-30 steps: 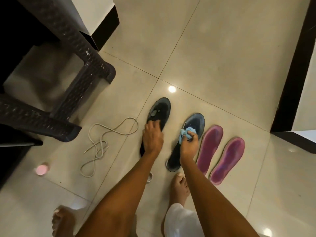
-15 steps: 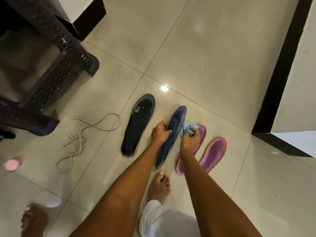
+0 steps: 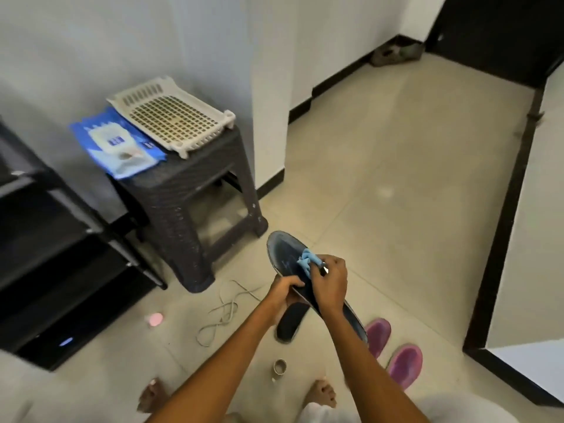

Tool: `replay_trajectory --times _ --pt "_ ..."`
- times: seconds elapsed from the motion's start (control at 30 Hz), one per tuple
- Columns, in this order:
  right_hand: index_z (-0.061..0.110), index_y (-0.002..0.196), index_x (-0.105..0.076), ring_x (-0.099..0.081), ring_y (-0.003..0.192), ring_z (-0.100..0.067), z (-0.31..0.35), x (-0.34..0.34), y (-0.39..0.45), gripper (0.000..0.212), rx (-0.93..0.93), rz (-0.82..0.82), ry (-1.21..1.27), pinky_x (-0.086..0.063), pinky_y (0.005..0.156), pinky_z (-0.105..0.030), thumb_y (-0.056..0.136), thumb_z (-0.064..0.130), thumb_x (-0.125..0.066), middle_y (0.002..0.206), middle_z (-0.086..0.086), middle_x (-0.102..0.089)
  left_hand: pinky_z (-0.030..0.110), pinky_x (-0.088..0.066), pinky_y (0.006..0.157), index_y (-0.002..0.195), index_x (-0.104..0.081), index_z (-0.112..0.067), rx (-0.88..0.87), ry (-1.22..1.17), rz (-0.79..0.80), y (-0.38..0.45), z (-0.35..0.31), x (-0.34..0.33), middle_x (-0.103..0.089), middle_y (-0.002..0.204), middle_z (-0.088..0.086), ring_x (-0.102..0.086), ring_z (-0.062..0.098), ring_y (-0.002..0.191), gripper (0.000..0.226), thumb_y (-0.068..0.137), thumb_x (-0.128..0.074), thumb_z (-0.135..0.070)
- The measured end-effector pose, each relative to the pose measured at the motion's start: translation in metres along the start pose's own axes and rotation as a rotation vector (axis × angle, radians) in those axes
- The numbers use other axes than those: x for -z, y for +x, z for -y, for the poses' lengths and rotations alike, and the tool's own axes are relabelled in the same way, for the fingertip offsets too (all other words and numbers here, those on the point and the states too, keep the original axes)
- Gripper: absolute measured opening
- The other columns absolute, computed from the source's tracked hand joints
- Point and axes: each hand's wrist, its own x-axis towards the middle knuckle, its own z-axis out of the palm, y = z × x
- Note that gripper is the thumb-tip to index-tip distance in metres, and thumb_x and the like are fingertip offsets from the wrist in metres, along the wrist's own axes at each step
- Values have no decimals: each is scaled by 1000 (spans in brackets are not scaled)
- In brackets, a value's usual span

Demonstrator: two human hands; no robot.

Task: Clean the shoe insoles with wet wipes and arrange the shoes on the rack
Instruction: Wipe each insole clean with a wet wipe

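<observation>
Dark blue insole [image 3: 285, 253] held off the floor between both hands, its long axis running from the toe end, up and left beyond the hands, to the heel end, down and right beneath the right forearm. Left hand [image 3: 285, 290] grips the insole's near edge at mid-length, fingers curled round it. Right hand [image 3: 331, 280], just beside the left, pinches a crumpled blue wet wipe [image 3: 309, 259] pressed on the upper face. The unwiped toe portion lies ahead of the right hand along the axis, so the likely next stroke runs forward. A black insole [image 3: 290, 326] and two purple insoles [image 3: 404, 363] lie on the floor below the hands.
</observation>
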Motion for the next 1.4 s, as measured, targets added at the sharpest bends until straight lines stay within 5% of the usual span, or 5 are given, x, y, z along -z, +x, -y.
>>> replay_trajectory --times 0.33,0.87,0.97,1.1,1.4 --pt "12 94 -58 -57 79 -1 144 14 -119 5 307 276 193 -43 62 -3 90 9 -58 89 6 -57 47 -31 111 130 -52 -8 -274 -668 135 -157 -130 61 -59 126 15 -49 30 123 69 82 -46 -57" --pt "14 96 -69 -57 92 -15 264 31 -205 23 946 16 -97 -46 81 -28 85 20 -50 98 -3 -67 36 -37 104 85 -76 -8 -484 -690 164 -265 -186 44 -67 94 11 -61 22 91 65 88 -43 -63" --pt "21 90 -68 -49 88 -11 260 41 -196 23 1130 -91 -277 -40 72 -27 82 27 -47 89 3 -67 29 -55 75 73 -76 -8 -473 -689 181 -268 -192 43 -69 75 10 -67 19 70 67 91 -38 -61" --pt "20 94 -68 -54 84 -22 289 57 -159 13 1022 -205 -405 -41 71 -32 81 18 -66 87 -1 -64 31 -56 71 103 -67 -8 -450 -648 173 -274 -196 27 -69 86 15 -68 24 77 58 92 -41 -58" --pt "22 96 -72 -47 84 -11 284 51 -163 17 1327 -76 -396 -37 69 -23 82 27 -64 86 2 -67 26 -56 59 71 -75 -6 -543 -744 128 -263 -207 38 -69 70 11 -67 19 61 59 93 -42 -49"
